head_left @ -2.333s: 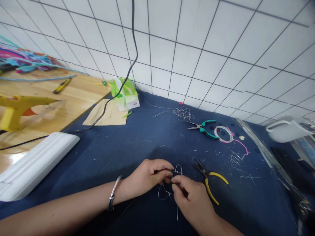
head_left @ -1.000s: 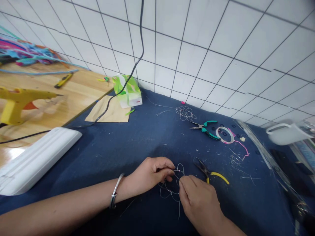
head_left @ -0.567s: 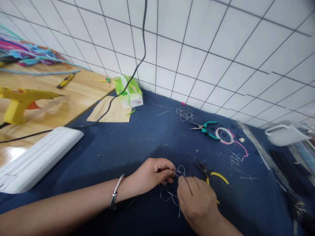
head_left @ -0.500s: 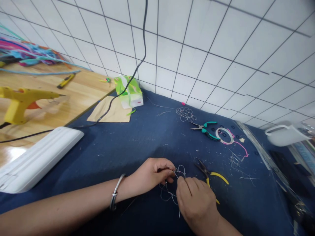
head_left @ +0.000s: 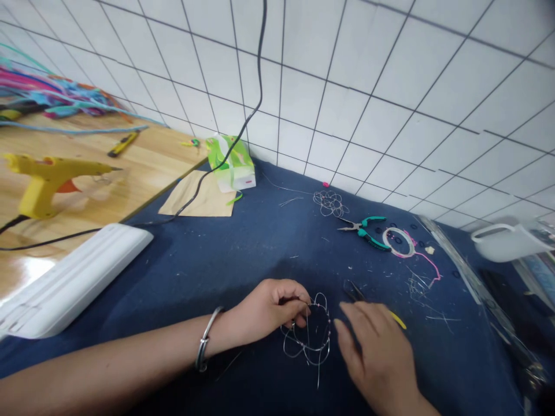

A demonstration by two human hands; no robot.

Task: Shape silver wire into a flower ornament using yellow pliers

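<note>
A: How does the wire ring (head_left: 329, 333) look?
B: Thin and silvery, with rounded loops around its outside and tiny pinkish beads. The left hand (head_left: 271, 306) pinches its upper left side; a loose end points nearward.
A: And the yellow-handled pliers (head_left: 357, 292)?
B: They lie to its right, mostly hidden by the right hand (head_left: 381, 346); dark jaws and a bit of handle show.

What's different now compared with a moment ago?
The right hand let go of the looped silver wire piece and moved right, now open, partly hiding the yellow-handled dark metal pliers. The left hand still pinches the wire; the teal-handled metal pliers lie as before.
</note>
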